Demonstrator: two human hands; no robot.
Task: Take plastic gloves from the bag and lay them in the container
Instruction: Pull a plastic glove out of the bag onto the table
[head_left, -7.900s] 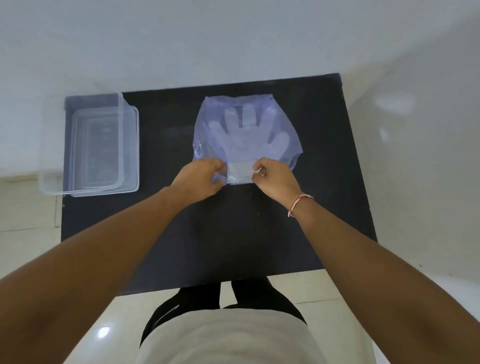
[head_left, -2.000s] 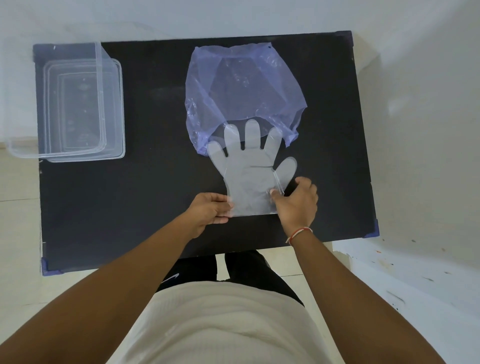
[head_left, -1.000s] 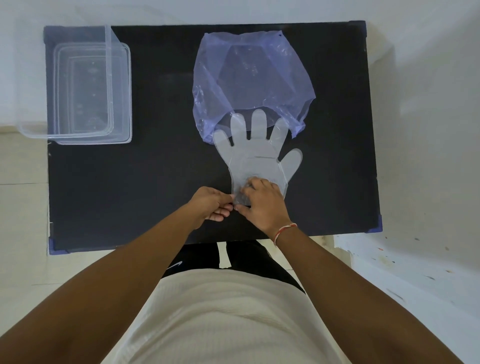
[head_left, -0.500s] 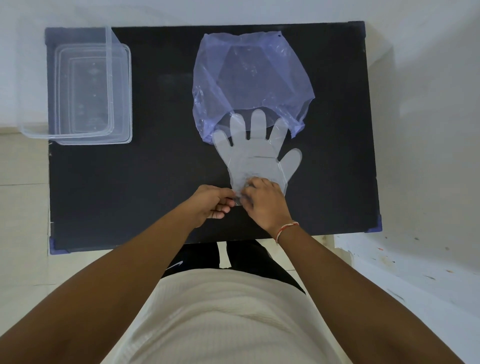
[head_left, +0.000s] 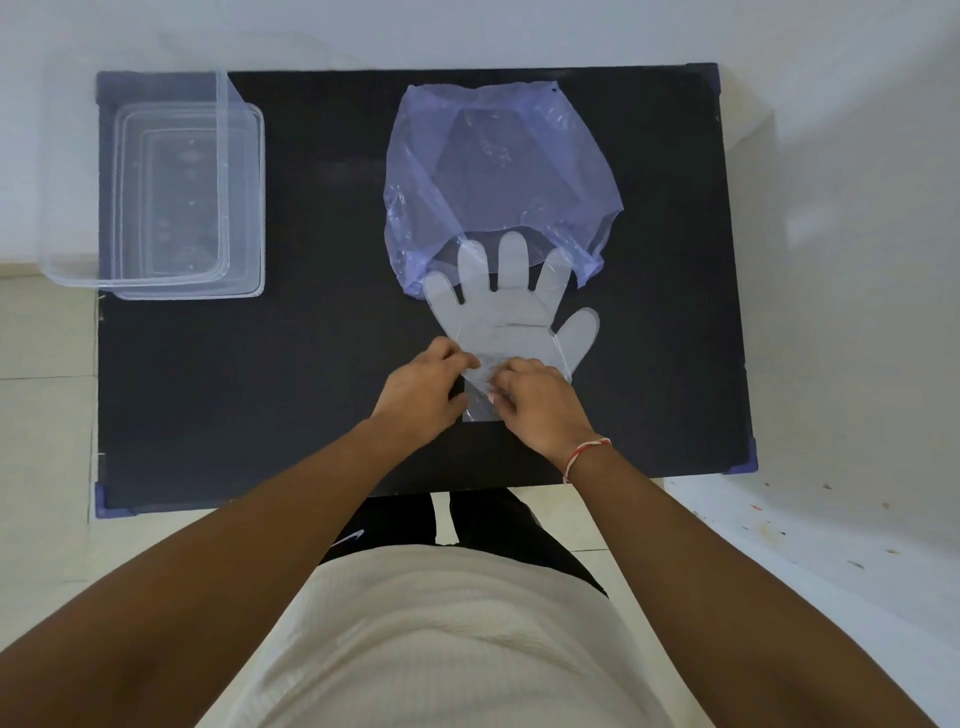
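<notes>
A stack of clear plastic gloves (head_left: 506, 317) lies flat on the black table (head_left: 322, 364), fingers pointing away from me, fingertips just inside the mouth of a crumpled bluish plastic bag (head_left: 498, 171). My left hand (head_left: 423, 392) pinches the cuff's left side and my right hand (head_left: 540, 408) presses and pinches the cuff from the right. The cuff is wrinkled between the two hands. The clear rectangular container (head_left: 171, 208) stands at the table's far left corner, with nothing visible inside.
The table's near edge runs just below my wrists, with blue corner caps (head_left: 109, 506). Pale tiled floor lies to the left and a white wall or ledge (head_left: 857, 312) rises to the right. My torso fills the bottom of the view.
The gloves came almost wholly out of the bag toward me. In the last second both hands closed in on the cuff and shifted slightly up it; the cuff has crumpled.
</notes>
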